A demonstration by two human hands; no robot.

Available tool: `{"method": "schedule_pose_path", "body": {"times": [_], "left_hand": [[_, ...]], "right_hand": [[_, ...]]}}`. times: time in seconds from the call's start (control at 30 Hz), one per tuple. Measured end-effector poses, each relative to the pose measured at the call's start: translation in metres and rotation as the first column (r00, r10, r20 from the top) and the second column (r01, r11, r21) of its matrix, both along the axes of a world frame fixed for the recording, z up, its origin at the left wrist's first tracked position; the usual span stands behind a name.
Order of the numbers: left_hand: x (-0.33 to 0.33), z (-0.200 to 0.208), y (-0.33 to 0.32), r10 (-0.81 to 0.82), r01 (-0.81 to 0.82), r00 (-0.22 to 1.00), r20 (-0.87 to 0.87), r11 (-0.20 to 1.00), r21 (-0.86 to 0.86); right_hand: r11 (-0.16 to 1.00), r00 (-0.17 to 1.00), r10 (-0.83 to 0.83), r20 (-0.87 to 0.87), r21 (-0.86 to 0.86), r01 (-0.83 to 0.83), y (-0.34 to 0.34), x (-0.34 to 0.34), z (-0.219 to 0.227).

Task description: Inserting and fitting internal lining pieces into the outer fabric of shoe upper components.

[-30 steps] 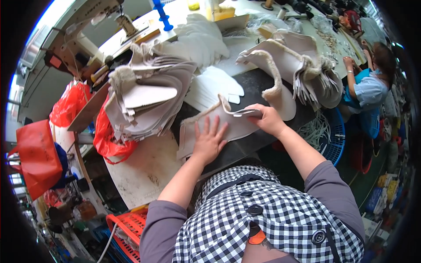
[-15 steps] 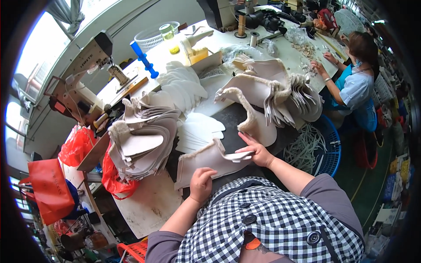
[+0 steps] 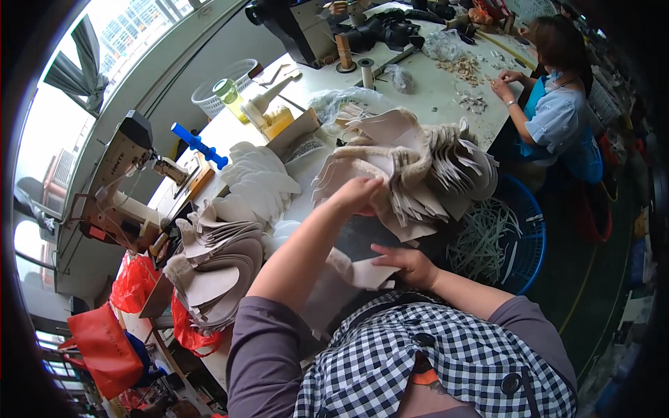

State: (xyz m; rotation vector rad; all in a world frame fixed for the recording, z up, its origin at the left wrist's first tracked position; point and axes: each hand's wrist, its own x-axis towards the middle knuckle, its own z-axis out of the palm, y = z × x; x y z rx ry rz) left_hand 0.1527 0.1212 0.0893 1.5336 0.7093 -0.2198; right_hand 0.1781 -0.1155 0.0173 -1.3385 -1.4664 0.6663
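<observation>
My left hand (image 3: 362,195) reaches forward over the bench, its fingers closed at the fleece edge of a piece at the near side of a fanned stack of pale, fleece-edged shoe-upper-like pieces (image 3: 418,167). Close to my body, my right hand (image 3: 412,267) holds the end of another pale fleece-edged piece (image 3: 369,274), with the thumb on top. My left forearm hides part of that piece. Left of the forearm is a second stack of similar pieces (image 3: 216,279). Thin white curved sheets (image 3: 258,181) lie fanned out behind it.
A sewing machine (image 3: 122,184) stands at the left, near a blue spiral-shaped handle (image 3: 200,146). On the right, a blue basket (image 3: 533,261) holds pale strips. A co-worker (image 3: 557,111) handles small pieces at the bench's far right. Red bags (image 3: 108,348) hang at the lower left.
My left hand has left the near piece and moved forward to the right-hand stack. My right hand now grips the near piece's end. The view has shifted.
</observation>
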Motion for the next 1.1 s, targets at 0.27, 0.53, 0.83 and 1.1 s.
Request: {"method": "schedule_pose_path", "body": {"times": [0.27,0.53,0.83,1.1], "left_hand": [[-0.009,0.079,0.028,0.117,-0.521,0.694,0.710,0.763,0.383],[-0.048,-0.047,-0.069,0.738,-0.727,0.655,0.159,0.674,-0.132],[-0.020,-0.034,-0.058,0.345,-0.330,0.938,-0.002,0.896,-0.297],[0.002,-0.035,-0.093,0.360,-0.378,0.920,0.154,0.919,0.110]], "right_hand": [[0.758,0.658,-0.638,0.401,0.173,0.629,0.029,0.036,0.051],[0.884,0.537,-0.328,0.777,0.051,0.465,0.019,0.039,0.049],[0.798,0.661,-0.593,0.459,0.228,0.557,0.008,0.098,0.100],[0.773,0.528,-0.327,0.784,-0.100,0.627,0.041,0.112,0.078]]}}
